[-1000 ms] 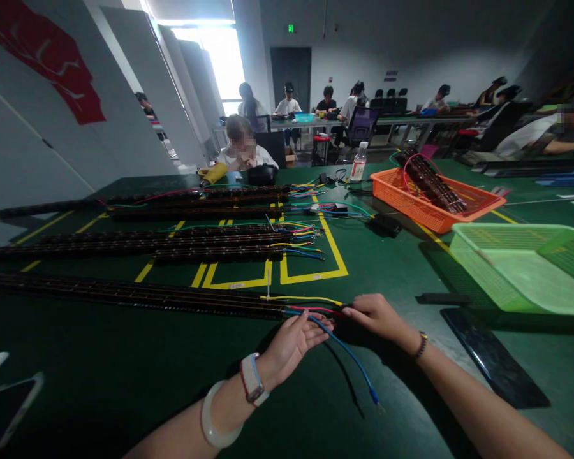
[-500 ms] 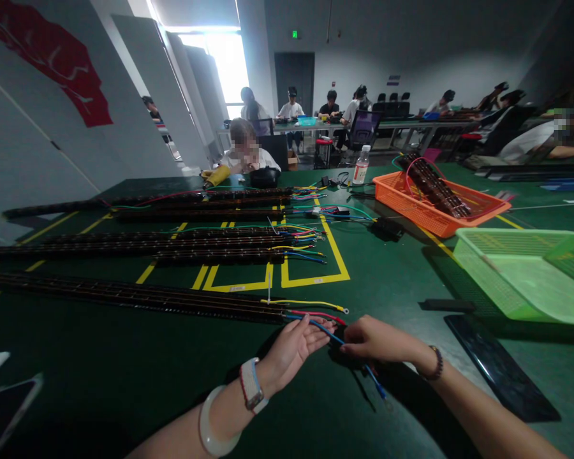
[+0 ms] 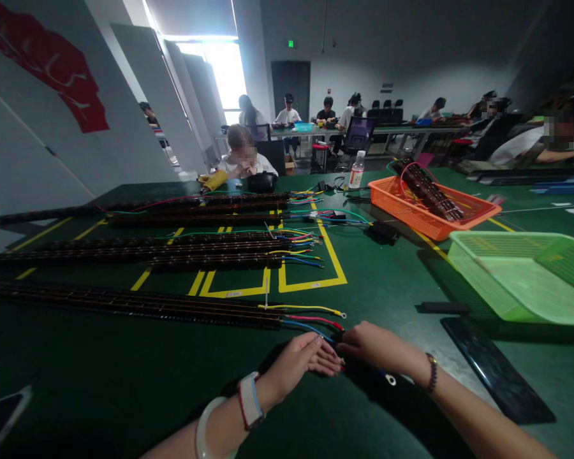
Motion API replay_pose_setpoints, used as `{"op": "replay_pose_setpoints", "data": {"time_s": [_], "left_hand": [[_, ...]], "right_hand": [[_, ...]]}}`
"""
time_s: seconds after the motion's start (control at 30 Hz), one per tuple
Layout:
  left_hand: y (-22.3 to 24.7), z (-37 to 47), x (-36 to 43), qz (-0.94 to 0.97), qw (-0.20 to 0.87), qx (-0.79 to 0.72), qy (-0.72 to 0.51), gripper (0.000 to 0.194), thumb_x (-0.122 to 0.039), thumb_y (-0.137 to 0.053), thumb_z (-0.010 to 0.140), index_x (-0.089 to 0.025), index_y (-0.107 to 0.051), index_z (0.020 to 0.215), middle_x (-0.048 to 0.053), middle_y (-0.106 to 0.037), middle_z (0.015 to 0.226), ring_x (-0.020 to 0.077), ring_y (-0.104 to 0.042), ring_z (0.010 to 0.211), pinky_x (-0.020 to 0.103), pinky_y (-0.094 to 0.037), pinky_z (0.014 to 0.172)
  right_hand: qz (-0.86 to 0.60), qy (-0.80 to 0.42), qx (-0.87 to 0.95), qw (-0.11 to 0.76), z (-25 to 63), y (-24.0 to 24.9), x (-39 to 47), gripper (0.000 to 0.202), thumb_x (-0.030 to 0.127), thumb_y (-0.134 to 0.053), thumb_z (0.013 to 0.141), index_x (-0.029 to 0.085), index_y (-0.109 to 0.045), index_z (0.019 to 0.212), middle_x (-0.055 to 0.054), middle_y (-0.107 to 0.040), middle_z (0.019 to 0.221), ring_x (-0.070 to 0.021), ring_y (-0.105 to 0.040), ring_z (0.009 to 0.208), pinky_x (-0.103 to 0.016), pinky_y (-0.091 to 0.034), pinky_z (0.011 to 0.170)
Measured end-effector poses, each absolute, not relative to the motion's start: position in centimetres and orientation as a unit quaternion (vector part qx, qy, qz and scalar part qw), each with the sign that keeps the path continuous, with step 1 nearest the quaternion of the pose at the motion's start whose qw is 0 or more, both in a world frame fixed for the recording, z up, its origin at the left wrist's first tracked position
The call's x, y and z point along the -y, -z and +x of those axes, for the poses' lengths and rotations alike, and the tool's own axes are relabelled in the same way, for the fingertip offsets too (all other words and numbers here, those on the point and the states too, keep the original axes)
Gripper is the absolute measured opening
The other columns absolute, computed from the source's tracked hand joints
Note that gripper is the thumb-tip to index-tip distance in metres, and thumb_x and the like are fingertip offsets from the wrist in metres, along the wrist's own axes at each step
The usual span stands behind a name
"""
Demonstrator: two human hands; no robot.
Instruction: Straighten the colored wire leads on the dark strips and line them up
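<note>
- Bangle [image 3: 203,428] and pale-strapped watch [image 3: 251,401], lower centre of the frame, on the arm of the left hand [image 3: 307,358], whose palm faces up, fingers extended side by side, thumb beside the blue wire [image 3: 302,327].
- The right hand [image 3: 379,347], just right of lower centre, has curled fingers pinching that blue wire; its ring-shaped lug [image 3: 391,380] shows below the hand.
- Above the hands, a red wire [image 3: 314,319] and a yellow wire [image 3: 306,309] lie free, the yellow one ending in a ring lug.
- All three come from the right end of a long dark bundle [image 3: 148,307], which runs from the left edge to mid-frame on the green table [image 3: 186,376]; a pale cable tie [image 3: 266,294] stands up near that end.
- Lower right: a glossy black slab [image 3: 500,370], with a green basket [image 3: 466,271] above it.
- Left of centre, farther bundles [image 3: 210,245] lie across yellow tape [image 3: 310,285].
- Right of centre, an orange basket [image 3: 404,209] holds another bundle [image 3: 428,190]; a bottle [image 3: 356,172] stands to its left.
- Upper middle: a seated person [image 3: 263,164] at the table's far side, others beyond, and a bright window [image 3: 222,73].
</note>
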State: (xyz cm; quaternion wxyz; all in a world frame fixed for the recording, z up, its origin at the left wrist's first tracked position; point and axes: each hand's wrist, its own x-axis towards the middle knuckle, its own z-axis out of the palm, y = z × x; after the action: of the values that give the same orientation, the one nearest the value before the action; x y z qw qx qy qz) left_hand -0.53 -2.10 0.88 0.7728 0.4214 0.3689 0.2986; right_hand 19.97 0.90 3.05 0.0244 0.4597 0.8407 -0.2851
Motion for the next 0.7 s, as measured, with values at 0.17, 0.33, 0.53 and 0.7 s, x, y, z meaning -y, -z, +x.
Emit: {"op": "replay_pose_setpoints", "data": {"time_s": [0.17, 0.33, 0.53, 0.7], "left_hand": [[-0.7, -0.6, 2.1, 0.42, 0.78, -0.351, -0.303, 0.04, -0.049, -0.047, 0.087, -0.01, -0.059, 0.089, 0.019, -0.068, 0.095, 0.0243, -0.067, 0.087, 0.038, -0.048, 0.08], [-0.7, -0.6, 2.1, 0.409, 0.785, -0.345, -0.313, 0.04, -0.049, -0.05, 0.086, -0.01, -0.058, 0.09, 0.019, -0.068, 0.095, 0.0239, -0.066, 0.086, 0.038, -0.047, 0.08], [-1.0, -0.5, 2.2, 0.409, 0.784, -0.346, -0.314, 0.038, -0.047, -0.05, 0.086, -0.01, -0.058, 0.089, 0.018, -0.068, 0.093, 0.0238, -0.066, 0.085, 0.037, -0.047, 0.079], [-0.9, -0.5, 2.1, 0.408, 0.785, -0.339, -0.321, 0.039, -0.049, -0.051, 0.085, -0.011, -0.058, 0.089, 0.017, -0.068, 0.093, 0.0232, -0.066, 0.084, 0.037, -0.047, 0.079]], "right_hand": [[0.47, 0.229, -0.852, 0.028, 21.0, -3.6, -1.3, 0.036, 0.043, -0.051, 0.089, 0.019, -0.065, 0.067, -0.001, -0.056, 0.054, -0.0089, -0.038, 0.043, -0.024, -0.021, 0.044], [0.482, 0.172, -0.855, -0.085, 21.8, -5.6, -2.9, 0.031, 0.043, -0.051, 0.09, 0.019, -0.062, 0.074, -0.002, -0.059, 0.064, -0.0127, -0.05, 0.054, -0.024, -0.032, 0.051], [0.404, 0.172, -0.876, -0.2, 19.7, -4.4, -4.3, 0.021, 0.029, -0.054, 0.089, 0.018, -0.063, 0.105, -0.008, -0.061, 0.1, -0.0188, -0.057, 0.093, -0.032, -0.046, 0.082], [0.365, 0.213, -0.887, -0.184, 17.7, -2.3, -4.8, 0.033, 0.034, -0.053, 0.091, 0.019, -0.058, 0.119, -0.01, -0.061, 0.109, -0.0199, -0.055, 0.101, -0.034, -0.043, 0.088]]}}
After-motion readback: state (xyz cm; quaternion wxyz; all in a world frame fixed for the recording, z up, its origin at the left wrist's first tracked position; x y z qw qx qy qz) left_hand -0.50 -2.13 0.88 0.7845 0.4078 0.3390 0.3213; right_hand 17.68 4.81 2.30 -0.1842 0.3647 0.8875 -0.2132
